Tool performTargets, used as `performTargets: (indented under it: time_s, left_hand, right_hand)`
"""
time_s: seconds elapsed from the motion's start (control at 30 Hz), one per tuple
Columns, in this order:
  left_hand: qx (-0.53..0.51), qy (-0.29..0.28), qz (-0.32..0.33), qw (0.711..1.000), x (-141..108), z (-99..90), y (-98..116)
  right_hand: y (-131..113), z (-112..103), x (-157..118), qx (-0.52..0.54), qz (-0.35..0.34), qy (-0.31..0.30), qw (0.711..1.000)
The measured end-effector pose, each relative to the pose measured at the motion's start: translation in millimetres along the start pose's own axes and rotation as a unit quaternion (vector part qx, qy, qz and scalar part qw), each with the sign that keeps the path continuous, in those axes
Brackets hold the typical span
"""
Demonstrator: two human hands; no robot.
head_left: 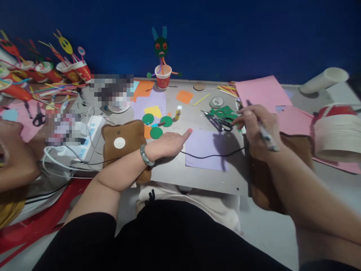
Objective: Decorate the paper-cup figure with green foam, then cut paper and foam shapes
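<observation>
My left hand (172, 143) reaches over the table with its index finger stretched out beside the top left corner of a lilac paper sheet (203, 145). A small reddish spot (190, 130) shows at that fingertip; I cannot tell if it is a paper dot. The other fingers are partly hidden. My right hand (254, 122) is raised right of the sheet, closed around a pen (267, 138). Behind it lie dark-handled scissors (218, 122) and green paper scraps (225, 111). Green paper discs (156, 132) and a glue stick (178, 112) stand near my left hand. A black cable (211, 156) crosses the sheet.
A red paper cup (163, 78) with a green-faced figure stands at the back. Pink sheets (262, 92), a white tube (324, 81) and stacked paper cups (337, 131) are right. Left are a power strip (91, 135), more cup figures (80, 71) and another person's arm (17, 158).
</observation>
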State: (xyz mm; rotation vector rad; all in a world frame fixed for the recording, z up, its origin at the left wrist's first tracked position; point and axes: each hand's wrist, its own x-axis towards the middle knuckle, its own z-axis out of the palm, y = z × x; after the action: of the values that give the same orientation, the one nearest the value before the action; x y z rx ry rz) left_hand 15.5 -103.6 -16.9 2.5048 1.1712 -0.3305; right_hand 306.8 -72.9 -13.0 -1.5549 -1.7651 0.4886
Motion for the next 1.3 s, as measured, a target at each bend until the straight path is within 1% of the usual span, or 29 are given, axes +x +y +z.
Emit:
performTargets:
  time_s: [0.03,0.07,0.13,0.2,0.27,0.37,0.53,0.63,0.7,0.87,1.17,1.3]
  left_hand:
    - [0.000,-0.005,-0.006,1.000,-0.3,-1.3,0.8]
    - [0.001,-0.010,-0.010,1.000,-0.4,-2.4,1.6]
    - [0.002,-0.016,-0.017,1.000,-0.3,-3.7,2.5]
    - [0.001,-0.010,-0.013,1.000,0.6,-2.9,1.9]
    - [0.001,0.001,-0.008,1.000,2.0,-0.8,-0.2]
    - [0.001,0.004,-0.003,1.000,3.5,1.6,-3.8]
    - [0.008,0.009,-0.007,1.000,2.6,-2.6,-4.4]
    - [0.011,-0.005,-0.017,1.000,2.6,-5.2,-3.0]
    - [0.015,-0.006,-0.021,1.000,3.1,-4.3,-3.2]
    - [0.022,0.018,-0.017,0.999,3.3,1.7,-6.4]
    - [0.031,0.016,-0.018,0.999,4.2,2.5,-8.8]
    - [0.029,0.018,-0.019,0.999,4.9,3.5,-10.6]
  right_hand:
    - [-10.5,10.0,-0.5,0.112,0.030,-0.013,0.993]
    - [-18.7,20.4,-0.8,0.196,0.054,-0.058,0.977]
    - [-26.7,41.0,-1.5,0.265,0.101,-0.054,0.958]
    - [-24.7,58.9,-2.9,0.275,0.128,-0.062,0.951]
    - [-17.2,72.0,-4.8,0.262,0.120,-0.065,0.955]
    - [-5.9,83.2,-7.2,0.234,0.099,-0.061,0.965]
    - [0.2,90.5,-8.9,0.253,0.093,-0.082,0.959]
    - [2.2,92.7,-11.3,0.245,0.084,-0.090,0.962]
    - [4.3,94.0,-13.8,0.231,0.072,-0.088,0.966]
    - [7.1,95.1,-19.5,0.187,0.043,-0.083,0.978]
    - [4.6,91.8,-18.7,0.175,0.011,-0.100,0.979]
    - [6.8,92.6,-17.8,0.159,-0.023,-0.088,0.983]
